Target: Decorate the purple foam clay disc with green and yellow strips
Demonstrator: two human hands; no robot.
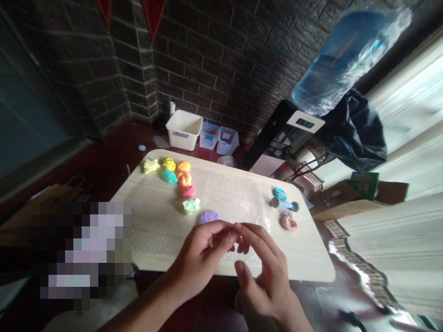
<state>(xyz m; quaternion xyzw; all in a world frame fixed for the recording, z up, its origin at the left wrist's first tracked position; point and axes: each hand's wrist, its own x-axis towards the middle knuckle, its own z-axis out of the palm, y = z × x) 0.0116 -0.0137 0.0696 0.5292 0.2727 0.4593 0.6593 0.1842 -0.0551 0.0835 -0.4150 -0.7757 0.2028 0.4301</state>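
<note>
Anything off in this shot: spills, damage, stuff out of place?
No spill or damage visible on the table. Odd one: a small pale round object sits by itself on the floor, left of the white bin, possibly dropped. Also, a pixelated patch hides part of the left side.

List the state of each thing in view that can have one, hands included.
Left hand: fingers curled, contents unclear
Right hand: fingers bent, thumb apart
Purple lump: rounded, partly hidden
Bubble wrap: spread over the table
Pink ring: lying down
White bin: upright, lidless
Water bottle: plastic-wrapped, fill level unclear
Cardboard box: open
</note>
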